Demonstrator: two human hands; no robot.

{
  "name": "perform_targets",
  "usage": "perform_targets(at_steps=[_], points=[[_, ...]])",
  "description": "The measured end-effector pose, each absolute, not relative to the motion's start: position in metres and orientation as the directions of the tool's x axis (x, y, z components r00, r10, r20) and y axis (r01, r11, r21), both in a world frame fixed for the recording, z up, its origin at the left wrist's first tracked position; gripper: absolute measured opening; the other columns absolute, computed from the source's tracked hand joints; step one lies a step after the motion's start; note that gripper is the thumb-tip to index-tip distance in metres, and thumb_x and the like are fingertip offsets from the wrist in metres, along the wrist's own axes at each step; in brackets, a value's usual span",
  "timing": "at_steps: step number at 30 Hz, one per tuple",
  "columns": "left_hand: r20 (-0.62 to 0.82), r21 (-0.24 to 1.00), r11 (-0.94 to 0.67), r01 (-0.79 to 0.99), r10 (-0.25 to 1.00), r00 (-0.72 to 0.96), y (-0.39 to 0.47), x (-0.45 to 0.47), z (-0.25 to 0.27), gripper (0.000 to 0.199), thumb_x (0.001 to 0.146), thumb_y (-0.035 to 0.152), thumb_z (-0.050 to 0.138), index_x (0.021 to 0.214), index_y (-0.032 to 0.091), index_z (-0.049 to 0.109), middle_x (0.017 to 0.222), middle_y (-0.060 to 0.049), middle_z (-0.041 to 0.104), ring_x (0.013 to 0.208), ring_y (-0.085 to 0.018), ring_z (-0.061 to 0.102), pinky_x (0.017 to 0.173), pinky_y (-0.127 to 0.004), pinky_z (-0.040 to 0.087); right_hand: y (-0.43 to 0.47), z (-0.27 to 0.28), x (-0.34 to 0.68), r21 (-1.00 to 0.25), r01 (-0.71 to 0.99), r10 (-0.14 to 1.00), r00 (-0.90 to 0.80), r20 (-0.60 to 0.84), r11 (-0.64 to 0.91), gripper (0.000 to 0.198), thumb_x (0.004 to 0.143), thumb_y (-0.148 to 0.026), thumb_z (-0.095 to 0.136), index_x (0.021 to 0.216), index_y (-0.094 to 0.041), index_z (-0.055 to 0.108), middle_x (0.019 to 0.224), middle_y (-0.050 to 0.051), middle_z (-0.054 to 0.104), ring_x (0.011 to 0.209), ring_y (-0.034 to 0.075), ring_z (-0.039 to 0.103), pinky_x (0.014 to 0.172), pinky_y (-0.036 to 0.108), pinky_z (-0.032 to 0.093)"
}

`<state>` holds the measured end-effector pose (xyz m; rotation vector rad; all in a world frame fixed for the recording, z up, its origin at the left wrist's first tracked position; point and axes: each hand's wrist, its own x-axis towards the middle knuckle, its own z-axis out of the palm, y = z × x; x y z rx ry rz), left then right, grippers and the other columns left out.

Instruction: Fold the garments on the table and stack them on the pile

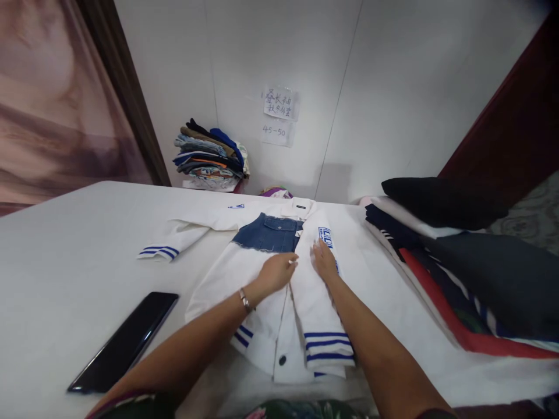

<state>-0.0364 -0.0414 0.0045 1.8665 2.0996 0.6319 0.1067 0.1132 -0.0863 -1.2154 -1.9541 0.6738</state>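
Observation:
A white jacket with a blue denim chest panel, dark buttons and blue-striped cuffs lies spread on the white table. One of its sleeves is folded in over the front and runs down toward the hem. At the inner edge of this sleeve, my left hand is closed with its fingers curled on the cloth. My right hand rests on the sleeve's outer side beside the blue lettering, fingers stretched out. The other sleeve reaches out to the left, bent at the elbow.
A black phone-like slab lies on the table at left. Folded clothes are piled at right, and another stack stands at the back left. Handwritten paper signs hang on the wall.

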Motion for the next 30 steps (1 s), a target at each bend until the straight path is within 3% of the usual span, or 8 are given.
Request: perform_targets(at_steps=[3,6,9,15,21,30], points=[[-0.034,0.309,0.174,0.935,0.985,-0.171,0.000,-0.050,0.015,0.029,0.090,0.023,0.046,0.110,0.024,0.067,0.109,-0.007,0.071,0.101,-0.024,0.066,0.082,-0.033,0.050,0.114,-0.087,0.109,-0.791,0.480,0.924,-0.244,0.294,0.379,0.056,0.093,-0.045,0.037,0.136,-0.011,0.048,0.142,0.015,0.048,0.133,0.023,0.043,0.111,0.041,0.031],[-0.078,0.247,0.206,0.947,0.978,-0.192,0.034,-0.056,0.011,0.023,0.083,0.017,0.054,0.099,0.019,0.070,0.105,-0.012,0.071,0.100,-0.028,0.066,0.081,-0.036,0.050,0.116,-0.089,0.110,-0.807,0.475,0.935,-0.219,0.278,0.351,0.052,0.092,-0.044,0.039,0.134,-0.015,0.050,0.139,0.013,0.052,0.131,0.022,0.047,0.109,0.041,0.035],[-0.058,0.210,0.209,0.955,0.978,-0.202,0.060,-0.060,0.001,0.024,0.083,0.015,0.051,0.101,0.017,0.068,0.106,-0.016,0.070,0.102,-0.029,0.065,0.083,-0.037,0.049,0.118,-0.091,0.109,-0.797,0.483,0.931,-0.230,0.285,0.363,0.047,0.089,-0.037,0.045,0.129,-0.016,0.055,0.136,0.012,0.055,0.129,0.022,0.048,0.111,0.039,0.033],[0.071,0.205,0.150,0.967,0.983,-0.168,0.093,-0.062,-0.022,0.037,0.087,0.022,0.049,0.123,0.024,0.057,0.120,-0.011,0.062,0.107,-0.024,0.061,0.085,-0.032,0.047,0.120,-0.092,0.107,-0.750,0.520,0.912,-0.259,0.319,0.410,0.042,0.086,-0.031,0.044,0.124,-0.020,0.060,0.129,0.010,0.060,0.123,0.023,0.052,0.109,0.040,0.036],[0.142,0.192,0.087,0.978,0.983,-0.116,0.109,-0.057,-0.041,0.036,0.089,0.023,0.047,0.124,0.023,0.056,0.122,-0.010,0.059,0.106,-0.023,0.059,0.083,-0.033,0.046,0.118,-0.091,0.107,-0.746,0.521,0.909,-0.268,0.318,0.415,0.042,0.086,-0.029,0.043,0.123,-0.020,0.061,0.124,0.009,0.063,0.120,0.023,0.054,0.108,0.038,0.037],[0.180,0.247,-0.071,0.966,0.983,0.026,0.128,-0.062,-0.038,0.031,0.093,0.023,0.045,0.120,0.024,0.060,0.132,-0.009,0.053,0.121,-0.023,0.048,0.102,-0.038,0.034,0.117,-0.091,0.106,-0.737,0.520,0.901,-0.280,0.332,0.432,0.042,0.085,-0.027,0.043,0.122,-0.019,0.061,0.125,0.009,0.062,0.119,0.023,0.054,0.106,0.036,0.039]])
